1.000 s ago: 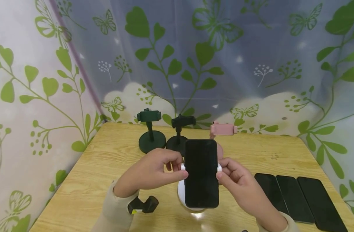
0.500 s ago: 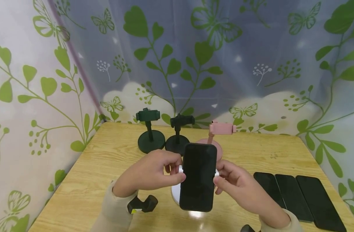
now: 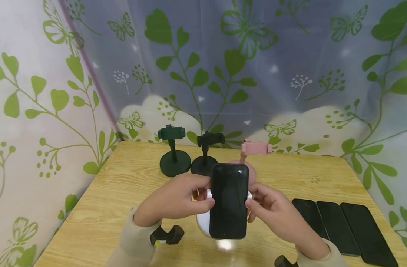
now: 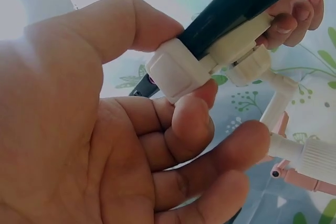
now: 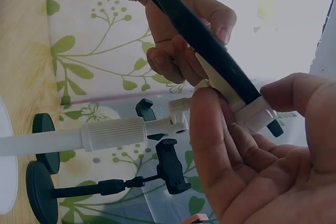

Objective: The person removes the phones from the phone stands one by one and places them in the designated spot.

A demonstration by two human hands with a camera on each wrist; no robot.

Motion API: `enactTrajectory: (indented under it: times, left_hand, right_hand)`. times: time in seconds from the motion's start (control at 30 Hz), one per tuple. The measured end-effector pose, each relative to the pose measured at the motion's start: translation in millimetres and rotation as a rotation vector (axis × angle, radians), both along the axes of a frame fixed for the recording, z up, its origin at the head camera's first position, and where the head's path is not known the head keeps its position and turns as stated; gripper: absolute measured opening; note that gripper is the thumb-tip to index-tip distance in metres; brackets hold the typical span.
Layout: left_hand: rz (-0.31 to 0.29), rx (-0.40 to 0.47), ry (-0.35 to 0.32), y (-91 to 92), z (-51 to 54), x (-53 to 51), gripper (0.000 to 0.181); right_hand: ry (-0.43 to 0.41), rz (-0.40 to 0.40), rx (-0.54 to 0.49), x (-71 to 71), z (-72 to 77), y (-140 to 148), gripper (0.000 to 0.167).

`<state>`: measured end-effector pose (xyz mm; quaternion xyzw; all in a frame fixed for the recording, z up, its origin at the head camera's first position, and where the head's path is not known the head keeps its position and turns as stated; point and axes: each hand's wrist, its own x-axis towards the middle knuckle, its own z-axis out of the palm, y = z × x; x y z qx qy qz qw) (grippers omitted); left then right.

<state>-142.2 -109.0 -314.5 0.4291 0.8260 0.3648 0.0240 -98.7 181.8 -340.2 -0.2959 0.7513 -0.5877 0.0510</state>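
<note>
A black smartphone (image 3: 229, 202) stands upright in the clamp of a white phone stand, its dark screen facing me. Below and behind it shows part of the stand's round white base (image 3: 203, 223). My left hand (image 3: 176, 196) pinches the clamp's left end between thumb and index finger; the left wrist view shows that white clamp end (image 4: 177, 71) against the phone's edge. On the other side, my right hand (image 3: 275, 213) pinches the right clamp end (image 5: 255, 115) with its thumb and curled fingers. The phone hides most of the clamp and pole in the head view.
Green (image 3: 175, 163), black (image 3: 205, 165) and pink (image 3: 256, 148) phone stands line the back of the wooden table (image 3: 100, 207). Three dark phones (image 3: 340, 228) lie side by side at the right. A leaf-patterned curtain (image 3: 197, 55) hangs behind the table.
The phone and clamp have shifted slightly left, both hands keeping hold of the clamp ends. The phone's tilt has changed a little, and a bright reflection now shows near its top.
</note>
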Motion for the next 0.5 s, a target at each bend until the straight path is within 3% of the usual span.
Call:
enactTrajectory:
  times: [0.23, 0.5]
  left_hand:
    - [-0.129, 0.089, -0.115, -5.1, -7.8, -15.6, 0.022]
    - [-0.105, 0.049, -0.196, -12.3, -5.9, -14.4, 0.020]
  right_hand:
    - [0.010, 0.010, 0.000, -6.8, -5.3, 1, 0.015]
    - [0.002, 0.021, 0.001, -8.9, -5.9, 1, 0.010]
